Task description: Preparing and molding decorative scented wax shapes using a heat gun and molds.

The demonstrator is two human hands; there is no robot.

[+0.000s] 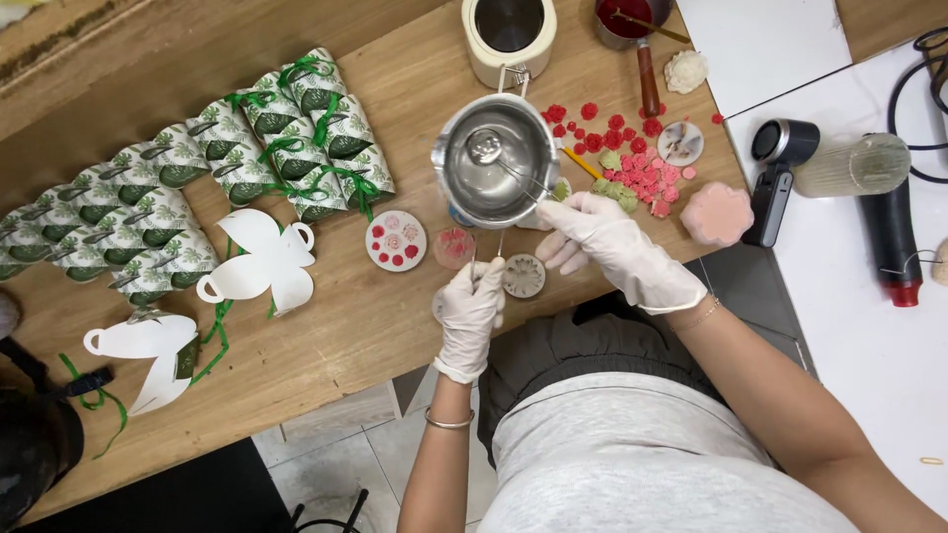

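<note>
Head view. Landmark: the steel pouring pot at the middle of the wooden table.

The right hand, gloved in white, sits just to the right of the pot. Its fingers pinch the handle of a small metal ladle whose bowl rests inside the pot, so the contents stay over the vessel.

The left hand, also gloved, lies below the pot. Its fingers close on a thin upright stick, judged to be kept vertical for centring. Just beside this hand lies a round grey mould.

Left of the pot lie a round mould with red pieces and rows of leaf-printed paper cups. Right of the pot, red and pink wax flowers lie within reach.
</note>
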